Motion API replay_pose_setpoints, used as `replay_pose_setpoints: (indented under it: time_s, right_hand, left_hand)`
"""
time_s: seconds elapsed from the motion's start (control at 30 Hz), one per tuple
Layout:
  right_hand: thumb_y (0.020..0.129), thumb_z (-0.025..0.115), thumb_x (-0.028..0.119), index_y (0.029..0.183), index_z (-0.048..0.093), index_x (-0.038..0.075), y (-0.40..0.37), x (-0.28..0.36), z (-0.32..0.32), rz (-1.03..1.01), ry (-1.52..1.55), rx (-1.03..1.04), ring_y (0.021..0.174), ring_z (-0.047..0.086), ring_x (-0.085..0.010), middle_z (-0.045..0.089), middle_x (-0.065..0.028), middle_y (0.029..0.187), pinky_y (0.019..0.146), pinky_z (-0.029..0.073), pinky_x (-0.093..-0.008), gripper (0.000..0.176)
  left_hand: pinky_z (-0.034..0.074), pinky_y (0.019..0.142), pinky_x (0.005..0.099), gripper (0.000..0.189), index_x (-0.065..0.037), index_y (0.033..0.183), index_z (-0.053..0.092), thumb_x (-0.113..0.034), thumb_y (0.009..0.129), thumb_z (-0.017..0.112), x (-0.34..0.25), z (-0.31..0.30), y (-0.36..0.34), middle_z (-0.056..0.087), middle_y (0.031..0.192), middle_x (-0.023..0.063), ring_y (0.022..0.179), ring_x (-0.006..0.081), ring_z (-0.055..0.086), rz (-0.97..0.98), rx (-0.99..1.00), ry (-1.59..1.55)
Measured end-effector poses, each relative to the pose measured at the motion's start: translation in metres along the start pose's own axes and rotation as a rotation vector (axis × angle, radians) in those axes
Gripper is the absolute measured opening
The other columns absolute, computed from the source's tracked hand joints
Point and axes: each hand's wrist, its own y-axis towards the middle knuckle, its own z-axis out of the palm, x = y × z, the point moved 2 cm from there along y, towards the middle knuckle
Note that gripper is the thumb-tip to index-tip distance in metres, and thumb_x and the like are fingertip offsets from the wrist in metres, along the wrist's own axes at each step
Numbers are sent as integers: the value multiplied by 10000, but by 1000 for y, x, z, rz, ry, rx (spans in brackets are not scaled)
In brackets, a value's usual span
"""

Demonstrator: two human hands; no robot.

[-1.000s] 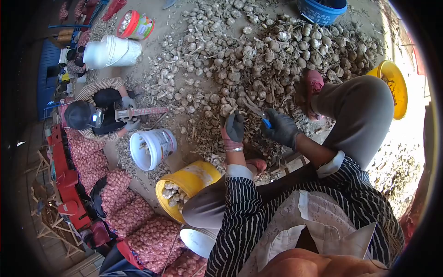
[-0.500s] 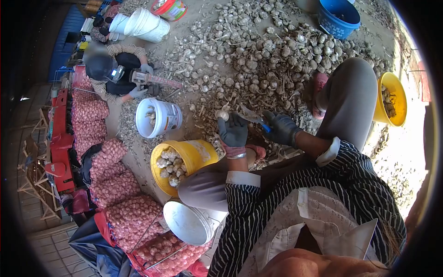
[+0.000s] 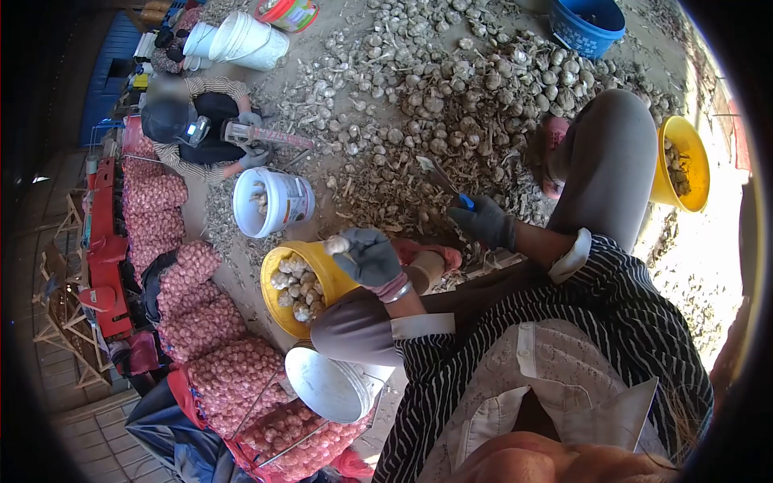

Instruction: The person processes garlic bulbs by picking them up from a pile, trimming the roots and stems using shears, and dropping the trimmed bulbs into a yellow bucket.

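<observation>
one garlic bulb (image 3: 336, 244) pinched in the closed fingers of the gloved left hand (image 3: 369, 258), poised right over the near rim of a yellow bucket (image 3: 270, 282) partly filled with trimmed bulbs. probably light and firm under a papery skin that flakes and slides. likely best gripped around the fat middle, not by the brittle stalk end. glove fabric probably enough against slipping.

fingers of the gloved right hand (image 3: 487, 221) wrapped around the blue handle of a pair of shears (image 3: 441, 179), blades pointing up and away toward the heap. hard to tell whether blades parted or together. sharp tips worth keeping apart from the other hand.

further out: bent knees on either side, pink shoe (image 3: 551, 137) at the edge of a loose heap of untrimmed garlic (image 3: 451, 105) spread over the dirt floor, with cut stalks and skins littered between heap and knees.

white bucket (image 3: 270, 201) just beyond the yellow one, another white bucket (image 3: 326, 386) tipped beside the left knee, second yellow bucket (image 3: 684, 153) past the right knee, blue basket (image 3: 588, 20) at the top.

tight room on the left: buckets close together, red mesh sacks (image 3: 217, 346) of garlic stacked behind. co-worker (image 3: 189, 133) seated well apart at upper left. open room mostly in the short stretch from heap to bucket rim, across the lap.
</observation>
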Motion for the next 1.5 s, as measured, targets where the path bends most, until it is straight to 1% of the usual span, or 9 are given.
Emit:
replay_pose_setpoints:
  time_s: [0.2,0.47,0.77,0.93,1.03,1.07,1.23,1.37,1.5]
  right_hand:
    - [821,696,326,937,574,109,19,-17,-11,618,1102,-59,686,606,-234,588,-58,727,595,531,-402,275]
    - [870,636,318,882,580,84,21,-5,-15,544,996,-227,657,597,-219,587,-55,728,617,525,-375,241]
    - [893,621,271,946,609,91,34,-10,-26,520,857,-335,691,545,-116,597,-13,775,624,452,-270,188]
    - [882,647,273,965,592,90,36,8,-37,461,726,-292,687,544,-100,590,12,790,621,450,-269,208]
    - [890,642,279,976,579,85,46,19,-47,235,713,-268,690,549,-96,589,14,790,617,453,-263,222]
    - [894,639,275,984,568,83,48,19,-49,177,635,-293,685,543,-89,584,14,791,606,452,-255,224]
    - [908,595,325,1025,504,76,46,6,-46,173,337,-183,580,566,-98,544,-13,729,461,476,-259,289]
    - [850,637,347,1045,513,37,31,26,-44,109,-514,-118,736,603,-219,624,-117,814,697,473,-357,387]
    - [825,631,361,1048,508,25,27,29,-41,48,-654,-39,839,634,-338,634,-212,887,758,471,-430,421]
  left_hand:
    - [507,884,365,421,-10,1108,586,-315,832,674,-6,-3,23,642,1097,116,1034,237,596,59,-311,162]
    - [528,703,307,387,-68,1136,608,-348,869,621,145,-143,88,652,1032,95,858,218,638,-739,-761,1192]
    - [437,997,505,651,-102,1396,346,-391,869,599,243,-150,161,313,1467,148,1283,334,402,-1132,-454,2417]
    - [481,933,443,621,-65,1392,346,-329,888,595,232,-164,160,526,1301,161,1125,305,560,-1061,-316,2583]
    - [531,562,354,372,-63,1161,565,-290,875,636,187,-273,163,674,1001,107,794,235,665,-841,-314,2008]
    - [435,442,287,194,-87,930,594,-266,874,645,192,-215,138,637,677,20,533,143,580,-696,-506,1648]
    - [422,454,245,198,-108,869,560,-290,882,639,166,-143,98,556,651,-15,554,107,543,-446,-518,1106]
    - [417,491,234,276,-123,910,559,-394,891,607,153,-108,75,536,718,-26,608,97,522,-361,-614,916]
    - [431,511,247,256,-109,934,555,-354,891,614,144,-65,47,553,737,-14,631,103,539,-508,-463,870]
